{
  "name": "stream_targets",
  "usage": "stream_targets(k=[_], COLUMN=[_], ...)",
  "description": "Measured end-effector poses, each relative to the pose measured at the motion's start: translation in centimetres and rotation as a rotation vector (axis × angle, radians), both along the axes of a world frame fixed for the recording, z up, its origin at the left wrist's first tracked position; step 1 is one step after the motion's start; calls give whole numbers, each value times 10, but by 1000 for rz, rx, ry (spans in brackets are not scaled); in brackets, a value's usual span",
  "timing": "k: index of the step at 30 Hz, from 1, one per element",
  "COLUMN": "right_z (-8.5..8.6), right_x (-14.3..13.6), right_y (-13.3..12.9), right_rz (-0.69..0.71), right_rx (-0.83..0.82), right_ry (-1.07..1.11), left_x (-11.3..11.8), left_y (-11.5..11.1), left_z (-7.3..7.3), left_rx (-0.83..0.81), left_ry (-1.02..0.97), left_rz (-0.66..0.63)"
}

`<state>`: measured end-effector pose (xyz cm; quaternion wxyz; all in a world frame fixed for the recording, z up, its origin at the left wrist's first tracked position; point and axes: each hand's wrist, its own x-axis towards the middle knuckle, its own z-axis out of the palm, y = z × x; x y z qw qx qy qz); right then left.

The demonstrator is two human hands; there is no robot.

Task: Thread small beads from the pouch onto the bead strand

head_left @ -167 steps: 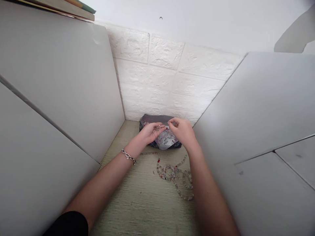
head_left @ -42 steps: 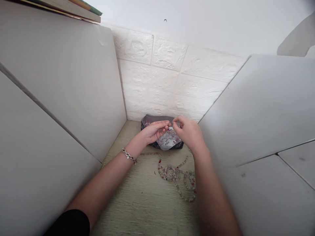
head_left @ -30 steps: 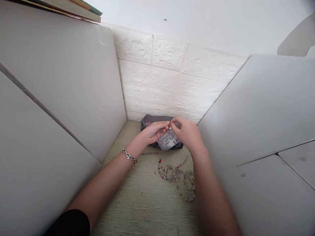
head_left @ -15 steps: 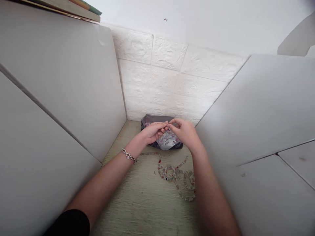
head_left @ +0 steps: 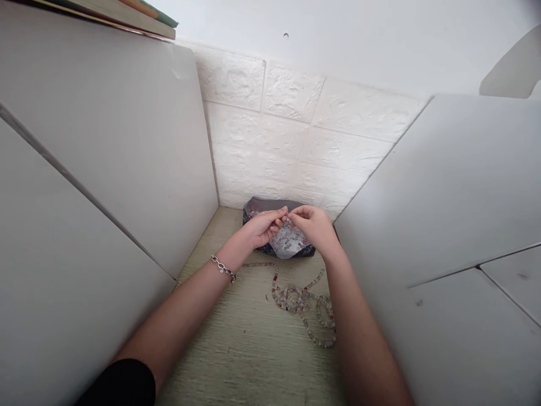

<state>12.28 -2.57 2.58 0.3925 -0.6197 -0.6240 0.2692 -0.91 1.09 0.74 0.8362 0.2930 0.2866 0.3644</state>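
My left hand [head_left: 267,226], with a silver chain bracelet on its wrist, is closed in a pinch of thumb and forefinger. Facing it, my right hand [head_left: 316,228] pinches too, the fingertips of both nearly meeting. Whatever sits between the fingers is too small to make out. Right below them lies an open dark bag [head_left: 307,251] with a grey inside, holding many small pink, white and clear beads [head_left: 291,235]. A long strand of strung beads [head_left: 291,301], pale with some red ones, lies coiled on the surface nearer to me, partly behind my right forearm.
The pale wooden-looking surface [head_left: 236,332] is boxed in by a white panel [head_left: 160,158] at left and another panel [head_left: 422,192] at right. A white brick-patterned wall [head_left: 279,135] closes the back. Some books [head_left: 152,20] lie on top of the left panel.
The fingertips of my right hand have shifted slightly away from those of my left hand. The bag and the bead strand stay where they were.
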Motion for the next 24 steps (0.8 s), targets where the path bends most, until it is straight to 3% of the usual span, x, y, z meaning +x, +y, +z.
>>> stream_targets(k=[8, 13, 16, 20, 24], right_z=[-5, -7, -10, -11, -6], right_x=[-3, -4, -1, 3, 3], right_y=[3, 5, 7, 9, 5], right_rz=[-18, -49, -55, -53, -93], right_rx=[-68, -28, -2, 43, 51], right_ry=[180, 292, 317, 254, 62], left_x=[0, 1, 3, 5, 6], left_y=[1, 0, 1, 4, 4], left_z=[0, 0, -4, -7, -4], left_rx=[-3, -9, -18, -44, -79], left_ry=[-6, -14, -33, -68, -68], left_rz=[38, 59, 143, 249, 249])
